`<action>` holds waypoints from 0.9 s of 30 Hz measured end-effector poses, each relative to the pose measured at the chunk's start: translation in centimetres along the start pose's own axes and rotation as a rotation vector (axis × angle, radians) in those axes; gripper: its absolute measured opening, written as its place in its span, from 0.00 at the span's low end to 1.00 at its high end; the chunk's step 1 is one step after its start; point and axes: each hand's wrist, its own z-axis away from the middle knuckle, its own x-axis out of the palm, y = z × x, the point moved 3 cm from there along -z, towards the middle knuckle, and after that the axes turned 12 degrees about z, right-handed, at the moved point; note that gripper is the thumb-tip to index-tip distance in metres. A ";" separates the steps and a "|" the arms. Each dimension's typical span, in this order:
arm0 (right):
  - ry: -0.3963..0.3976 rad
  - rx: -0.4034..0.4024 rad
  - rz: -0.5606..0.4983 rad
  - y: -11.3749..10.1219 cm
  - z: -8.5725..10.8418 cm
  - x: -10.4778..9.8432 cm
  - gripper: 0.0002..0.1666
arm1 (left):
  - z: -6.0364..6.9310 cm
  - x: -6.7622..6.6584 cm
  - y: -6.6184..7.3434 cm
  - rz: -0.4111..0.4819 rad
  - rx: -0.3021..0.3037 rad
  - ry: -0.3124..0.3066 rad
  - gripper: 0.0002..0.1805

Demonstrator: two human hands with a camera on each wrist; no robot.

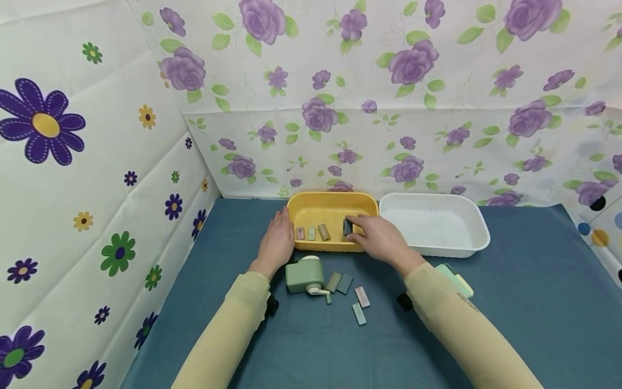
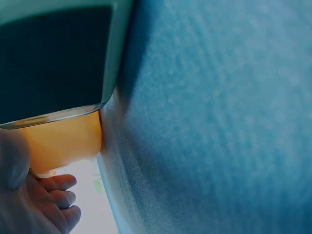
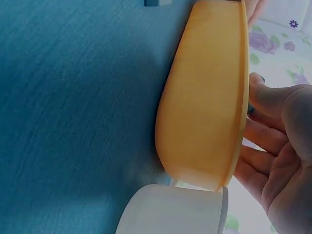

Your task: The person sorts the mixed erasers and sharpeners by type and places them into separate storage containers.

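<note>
In the head view my right hand (image 1: 381, 235) pinches a small dark blue block (image 1: 347, 227) between thumb and fingers, inside the right part of the yellow tray (image 1: 335, 246). A sliver of that block shows behind the thumb in the right wrist view. My left hand (image 1: 277, 241) rests along the tray's left side with its fingers extended. Toward the tray's left lie a pink block (image 1: 300, 233), a pale green block (image 1: 311, 233) and a tan block (image 1: 324, 232).
A white tray (image 1: 434, 252) adjoins the yellow one. In front stands a green hand-crank sharpener (image 1: 304, 276). Beside it lie a tan block (image 1: 333, 282), a blue-grey block (image 1: 344, 283), a pink block (image 1: 362, 296) and a pale block (image 1: 359, 314). The right sleeve partly covers a mint-and-cream object (image 1: 457, 280).
</note>
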 end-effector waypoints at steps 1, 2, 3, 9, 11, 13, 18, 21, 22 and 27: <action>-0.006 0.004 0.000 0.0 -0.2 0.0 0.33 | 0.0 0.0 0.0 -0.002 0.001 0.001 0.33; -0.010 0.005 0.000 0.0 -0.4 0.1 0.33 | 0.0 -0.1 0.0 -0.003 0.001 0.002 0.33; -0.018 0.006 0.000 0.0 -0.7 0.1 0.33 | 0.0 -0.1 0.0 -0.005 0.001 0.004 0.32; -0.053 -0.014 0.004 -0.1 -1.8 0.6 0.32 | 0.0 -0.1 0.0 -0.010 0.001 0.010 0.32; -0.064 -0.015 0.000 -0.1 -2.0 0.9 0.32 | 0.0 0.0 0.0 -0.008 0.001 0.006 0.32; -0.073 -0.015 -0.002 -0.1 -2.1 1.1 0.32 | 0.0 0.1 0.0 -0.010 0.003 0.002 0.32; -0.084 -0.020 0.002 0.0 -2.7 1.7 0.32 | 0.0 0.2 -0.1 -0.020 -0.004 0.001 0.32; -0.095 -0.034 0.019 -0.2 -3.4 1.8 0.31 | -0.1 0.2 -0.1 -0.025 -0.014 0.004 0.33; -0.101 -0.039 0.025 -0.3 -3.6 1.9 0.30 | -0.1 0.2 -0.1 -0.026 -0.017 0.003 0.33; -0.142 -0.038 0.050 -0.8 -4.8 2.4 0.29 | -0.1 0.2 0.0 -0.023 -0.014 0.003 0.32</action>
